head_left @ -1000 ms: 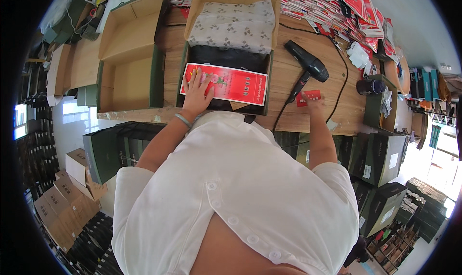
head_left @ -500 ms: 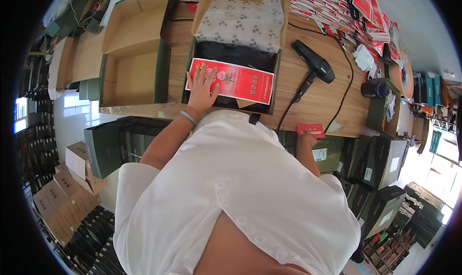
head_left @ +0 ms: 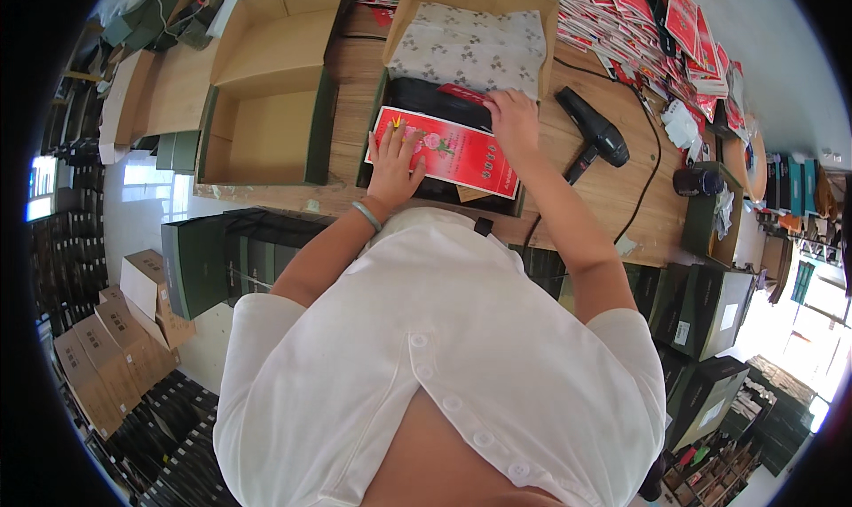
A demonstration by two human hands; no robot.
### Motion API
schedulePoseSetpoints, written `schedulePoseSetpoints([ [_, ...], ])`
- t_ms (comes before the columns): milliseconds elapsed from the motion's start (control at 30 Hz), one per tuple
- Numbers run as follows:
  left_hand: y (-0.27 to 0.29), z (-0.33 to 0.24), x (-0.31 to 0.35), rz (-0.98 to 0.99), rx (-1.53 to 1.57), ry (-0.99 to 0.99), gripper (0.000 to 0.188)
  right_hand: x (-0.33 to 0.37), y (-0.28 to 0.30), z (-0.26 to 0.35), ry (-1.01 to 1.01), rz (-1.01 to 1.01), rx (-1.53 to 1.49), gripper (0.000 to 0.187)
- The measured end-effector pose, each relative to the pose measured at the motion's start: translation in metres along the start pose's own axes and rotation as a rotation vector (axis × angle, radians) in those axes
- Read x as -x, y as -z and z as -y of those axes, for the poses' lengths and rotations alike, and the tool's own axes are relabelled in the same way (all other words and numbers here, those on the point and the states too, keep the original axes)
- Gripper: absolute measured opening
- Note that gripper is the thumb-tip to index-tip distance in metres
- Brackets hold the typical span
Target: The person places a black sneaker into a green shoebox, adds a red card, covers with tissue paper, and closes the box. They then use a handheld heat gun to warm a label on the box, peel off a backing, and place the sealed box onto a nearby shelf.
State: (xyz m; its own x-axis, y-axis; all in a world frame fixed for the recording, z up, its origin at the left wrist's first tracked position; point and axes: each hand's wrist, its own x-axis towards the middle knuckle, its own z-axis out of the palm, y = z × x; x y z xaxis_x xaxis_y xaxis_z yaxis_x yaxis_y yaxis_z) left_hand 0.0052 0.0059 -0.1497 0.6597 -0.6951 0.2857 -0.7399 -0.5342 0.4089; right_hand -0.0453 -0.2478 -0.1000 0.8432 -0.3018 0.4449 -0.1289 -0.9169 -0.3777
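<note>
An open green-and-brown cardboard box (head_left: 540, 59) sits on the wooden table in front of me. Patterned white tissue paper (head_left: 469, 50) is folded back against its lid, and dark wrapped contents (head_left: 422, 97) show below. Across the box's near part lies a long red printed card or packet (head_left: 460, 156) with a flower design. My left hand (head_left: 393, 162) rests flat on its left half, fingers spread. Over the box's right side, my right hand (head_left: 515, 121) pinches the right end of a small red card (head_left: 461, 93), which lies against the dark contents.
A black hair dryer (head_left: 593, 127) with a cord lies right of the box. On the left stands an empty open box (head_left: 266, 138). Red printed packets (head_left: 612, 14) are heaped at the back right. A dark round container (head_left: 698, 182) stands near the right edge; green boxes (head_left: 706, 307) are stacked below.
My right hand has moved from the table's front edge up and left to the box, carrying the small red card. My left hand stays on the long red card; the view has shifted slightly.
</note>
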Motion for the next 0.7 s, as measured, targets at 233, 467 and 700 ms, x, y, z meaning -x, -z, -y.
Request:
schedulePoseSetpoints([
  [233,0.004,-0.001,0.005,-0.047,0.044,0.013,0.049,-0.04,-0.032,-0.001,0.021,0.152,0.267,0.009],
  [467,0.004,-0.002,0.002,-0.058,0.034,0.024,0.052,-0.039,-0.029,-0.027,-0.007,0.314,0.33,0.01],
  [700,0.003,-0.003,-0.001,-0.094,0.033,0.037,0.044,-0.035,-0.032,-0.032,-0.053,0.27,0.228,0.014],
])
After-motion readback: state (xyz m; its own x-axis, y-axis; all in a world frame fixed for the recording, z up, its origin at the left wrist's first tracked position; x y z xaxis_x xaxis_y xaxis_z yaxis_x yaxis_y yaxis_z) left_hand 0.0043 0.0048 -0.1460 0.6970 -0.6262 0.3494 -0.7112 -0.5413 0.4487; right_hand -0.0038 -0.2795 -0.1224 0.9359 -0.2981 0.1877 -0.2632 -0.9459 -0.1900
